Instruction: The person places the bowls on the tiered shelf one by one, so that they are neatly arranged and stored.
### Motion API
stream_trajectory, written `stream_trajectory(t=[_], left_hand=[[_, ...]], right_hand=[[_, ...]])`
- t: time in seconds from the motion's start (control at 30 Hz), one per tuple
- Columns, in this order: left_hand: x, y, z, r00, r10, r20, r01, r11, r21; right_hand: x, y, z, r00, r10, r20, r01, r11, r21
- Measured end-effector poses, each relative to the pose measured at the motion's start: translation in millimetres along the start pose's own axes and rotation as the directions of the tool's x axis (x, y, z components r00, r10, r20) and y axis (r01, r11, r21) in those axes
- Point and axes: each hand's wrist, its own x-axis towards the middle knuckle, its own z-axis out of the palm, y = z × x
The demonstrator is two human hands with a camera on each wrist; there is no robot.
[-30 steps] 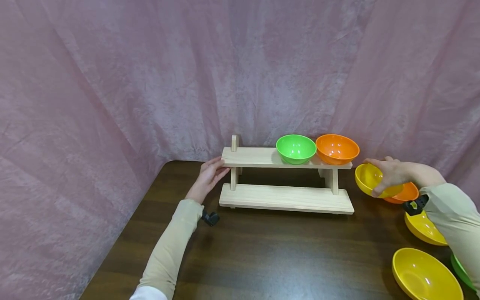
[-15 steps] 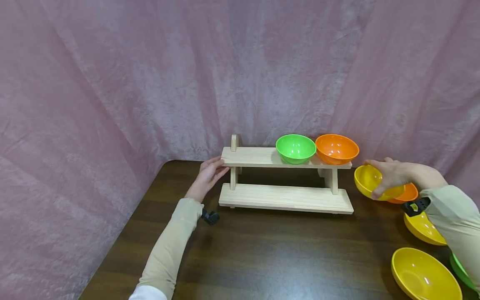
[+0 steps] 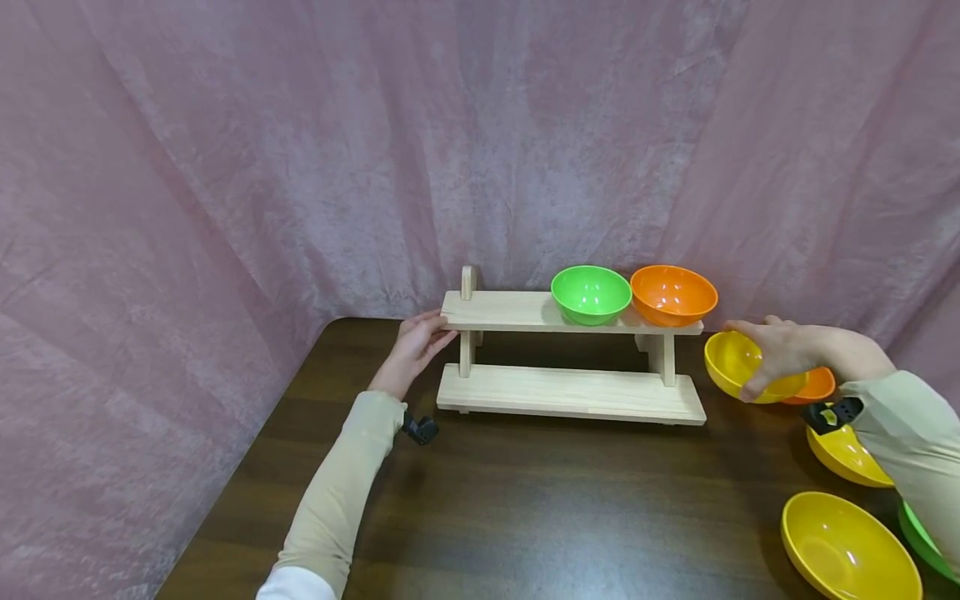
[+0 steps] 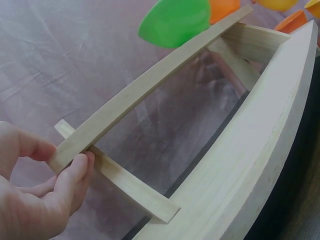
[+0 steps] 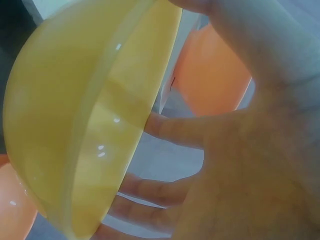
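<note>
A two-tier wooden display stand (image 3: pixel 570 392) stands before the curtain. My left hand (image 3: pixel 412 350) pinches the left end of its upper plank, thumb and fingers on either side of the wood in the left wrist view (image 4: pixel 35 190). On that plank's right half sit a green bowl (image 3: pixel 592 296) and an orange bowl (image 3: pixel 674 296), side by side. Right of the stand, my right hand (image 3: pixel 798 354) grips a yellow bowl (image 3: pixel 727 358) by its sides, tilted. The right wrist view shows fingertips (image 5: pixel 157 125) along this bowl's rim. Its underside is hidden from the head view.
Behind the held bowl is another orange bowl (image 3: pixel 817 386), partly covered. Nearer along the table's right side are a yellow bowl (image 3: pixel 847 457), a larger yellow bowl (image 3: pixel 851 550) and a green bowl (image 3: pixel 924 542) under the right sleeve. A pink curtain (image 3: pixel 375 150) hangs behind the table.
My right hand has shifted slightly left with the yellow bowl, showing a little more distance from the orange bowl behind. The left hand keeps its place on the stand.
</note>
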Motion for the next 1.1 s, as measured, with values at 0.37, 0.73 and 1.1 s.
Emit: stream_trajectory(t=[0.37,0.73,1.1], left_hand=[[-0.7,0.4,1.9,1.0,-0.008,-0.015,0.008,1.0,0.02],[-0.1,-1.3,1.7,1.0,-0.008,-0.014,0.009,1.0,0.023],[1.1,-3.4,0.8,1.0,0.002,-0.024,-0.002,1.0,-0.022]], right_hand=[[-2.7,-9.2,-0.7,0.999,0.013,0.031,-0.014,0.999,0.029],[-5.5,-18.4,-0.6,1.0,-0.01,0.015,0.01,1.0,0.016],[-5.9,-31.6,-3.3,0.997,-0.049,0.056,0.047,0.998,0.036]])
